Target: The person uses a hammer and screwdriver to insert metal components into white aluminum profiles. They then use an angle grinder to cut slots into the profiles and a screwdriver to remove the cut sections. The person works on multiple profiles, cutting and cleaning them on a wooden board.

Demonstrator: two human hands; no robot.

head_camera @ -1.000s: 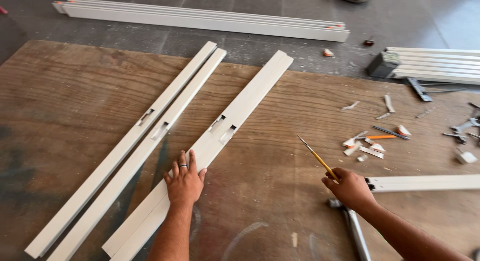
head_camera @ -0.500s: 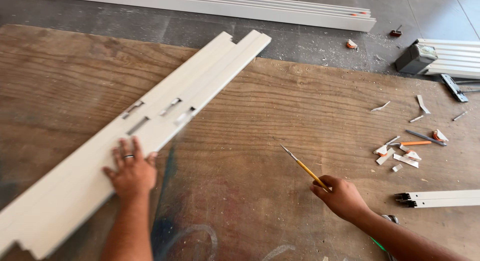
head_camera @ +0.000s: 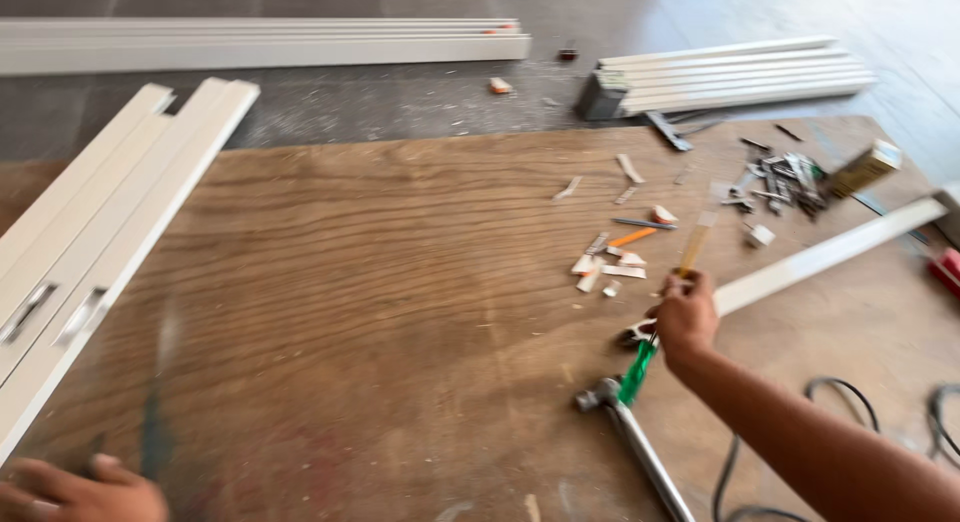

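- My right hand (head_camera: 686, 317) is closed in a fist around a thin yellowish stick, likely a pencil (head_camera: 692, 248), which points up and away from me; it is blurred, so I cannot make out its tip.
- My left hand (head_camera: 75, 490) sits at the bottom left corner, lying low on the plywood board (head_camera: 380, 312); only the knuckles and part of the fingers show, and I cannot tell whether it grips anything.
- Just below my right hand lies a hammer (head_camera: 625, 422) with a metal handle and a green-handled tool (head_camera: 637, 372) crossing its head.
- A long white profile (head_camera: 830, 252) runs from beside my right hand out to the right edge.
- Beyond my right hand is a scatter of small white and orange offcuts (head_camera: 612, 262).
- Farther right lies a heap of small metal bits (head_camera: 785, 177).
- At the left, white slotted profiles (head_camera: 100, 242) lie side by side, reaching past the board's far edge.
- More white profiles lie on the grey floor: a long bundle (head_camera: 260, 44) at the far left and a stack (head_camera: 735, 74) at the far right.
- Dark cables (head_camera: 850, 402) curl near my right forearm.
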